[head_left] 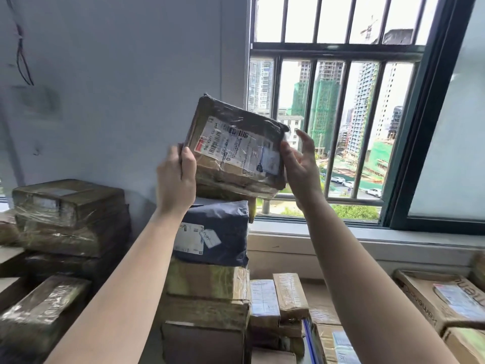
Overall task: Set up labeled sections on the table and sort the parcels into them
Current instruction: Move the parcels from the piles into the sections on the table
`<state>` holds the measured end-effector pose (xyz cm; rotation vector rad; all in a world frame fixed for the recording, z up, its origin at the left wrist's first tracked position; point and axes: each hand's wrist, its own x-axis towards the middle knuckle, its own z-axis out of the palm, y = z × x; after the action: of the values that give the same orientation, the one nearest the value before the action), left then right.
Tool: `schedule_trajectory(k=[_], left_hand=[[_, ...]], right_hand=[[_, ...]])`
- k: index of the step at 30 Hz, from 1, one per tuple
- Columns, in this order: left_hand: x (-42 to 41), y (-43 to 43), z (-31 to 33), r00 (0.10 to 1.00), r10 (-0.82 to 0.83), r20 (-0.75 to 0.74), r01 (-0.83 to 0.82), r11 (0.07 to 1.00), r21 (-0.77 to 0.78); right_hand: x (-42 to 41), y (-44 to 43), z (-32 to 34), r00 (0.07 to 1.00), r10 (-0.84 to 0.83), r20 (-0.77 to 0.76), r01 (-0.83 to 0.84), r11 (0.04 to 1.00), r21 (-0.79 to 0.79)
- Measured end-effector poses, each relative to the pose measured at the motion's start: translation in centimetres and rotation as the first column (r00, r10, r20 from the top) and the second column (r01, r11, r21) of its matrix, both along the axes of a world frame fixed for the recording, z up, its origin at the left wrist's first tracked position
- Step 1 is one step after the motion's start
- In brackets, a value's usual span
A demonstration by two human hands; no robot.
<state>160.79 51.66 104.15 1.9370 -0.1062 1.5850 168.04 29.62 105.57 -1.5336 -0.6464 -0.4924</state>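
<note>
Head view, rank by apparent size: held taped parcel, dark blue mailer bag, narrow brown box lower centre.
1. held taped parcel, though raised, probably nearer the camera.
2. dark blue mailer bag, partly hidden, so unsure.
3. narrow brown box.

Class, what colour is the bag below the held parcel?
The bag is dark blue; head view.

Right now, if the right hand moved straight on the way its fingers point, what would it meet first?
Likely the window bars: the right hand points upward, just right of the parcel. Depth is unclear.
</note>
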Motion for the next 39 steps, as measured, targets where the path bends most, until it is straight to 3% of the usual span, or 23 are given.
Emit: schedule_trajectory(k=[3, 7, 11, 15, 18, 21, 24, 30, 39], left_hand=[[-0.4, -0.2, 0.0, 1.0, 0.013, -0.007, -0.012, 0.997, 0.074], [-0.2, -0.5, -0.5, 0.999, -0.008, -0.049, 0.012, 0.997, 0.077], [-0.1, -1.8, -0.3, 0.998, 0.014, -0.059, -0.015, 1.0, -0.006], [0.6, -4.1, -0.4, 0.985, -0.032, -0.169, 0.004, 0.986, -0.165], [1.0, -6.1, -1.2, 0.99, -0.09, -0.111, 0.077, 0.99, -0.118], [0.8, -8.8, -2.8, 0.977, -0.108, -0.182, 0.109, 0.994, -0.005], [0.5, -10.1, -3.8, 0.979, -0.083, -0.188, 0.087, 0.996, 0.012], [0.4, -9.6, -3.5, 0.99, -0.054, -0.133, 0.065, 0.994, 0.082], [0.2, -9.5, -3.6, 0.99, 0.01, -0.139, 0.01, 0.99, 0.14]], right_hand=[[-0.1, -1.1, 0.0, 0.997, 0.027, -0.072, -0.025, 0.999, 0.029], [-0.2, -1.5, -1.3, 0.995, -0.074, -0.073, 0.075, 0.997, 0.02], [-0.5, -1.5, -2.2, 0.975, -0.221, -0.017, 0.221, 0.974, 0.051], [-0.9, -1.2, -2.8, 0.931, -0.365, 0.004, 0.364, 0.927, 0.088], [-1.6, -0.7, -3.3, 0.918, -0.395, -0.043, 0.397, 0.903, 0.166], [-2.0, -0.2, -3.7, 0.914, -0.398, -0.073, 0.403, 0.881, 0.247], [-2.0, -0.2, -4.2, 0.935, -0.345, -0.077, 0.352, 0.89, 0.29], [-2.5, -1.6, -5.9, 0.951, -0.307, -0.045, 0.309, 0.918, 0.248], [-2.3, -4.4, -7.2, 0.909, -0.387, 0.156, 0.38, 0.922, 0.072]])
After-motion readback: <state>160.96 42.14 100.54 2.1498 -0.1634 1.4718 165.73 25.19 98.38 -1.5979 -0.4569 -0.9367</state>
